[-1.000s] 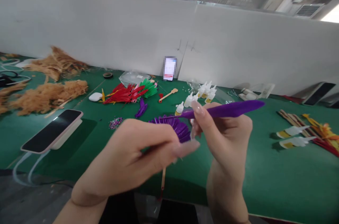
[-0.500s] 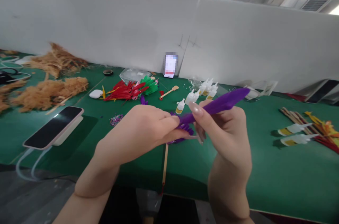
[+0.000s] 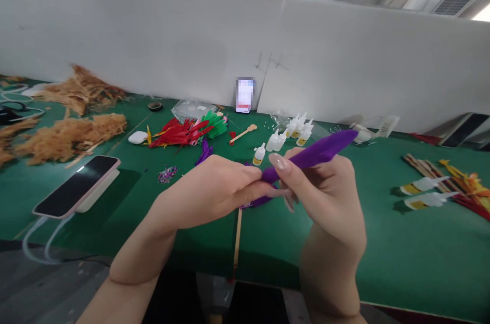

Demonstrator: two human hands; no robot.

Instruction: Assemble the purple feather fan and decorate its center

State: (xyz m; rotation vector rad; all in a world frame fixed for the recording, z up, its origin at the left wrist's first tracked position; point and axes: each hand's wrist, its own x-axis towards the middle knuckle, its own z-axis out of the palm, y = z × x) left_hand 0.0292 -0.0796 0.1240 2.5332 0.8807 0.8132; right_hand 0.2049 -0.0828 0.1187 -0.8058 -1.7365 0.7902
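Note:
My right hand (image 3: 325, 196) pinches a long purple feather (image 3: 317, 153) that points up and to the right. My left hand (image 3: 210, 191) is closed over a purple feather fan (image 3: 257, 201), whose thin wooden stick (image 3: 238, 238) hangs down below my fingers. Most of the fan is hidden under the left hand. The feather's lower end meets the fan between the two hands, above the green table (image 3: 383, 257).
Small white glue bottles (image 3: 285, 135) stand behind my hands, two more bottles (image 3: 423, 194) lie at the right. Red and green feathers (image 3: 187, 131) lie at centre-left, straw piles (image 3: 69, 130) at far left. A phone (image 3: 78, 186) rests on a stand. A white partition (image 3: 229, 48) backs the table.
My left hand has slid right and closed over the fan, hiding most of it. The feather's base has come down to the fan and its tip has tilted higher.

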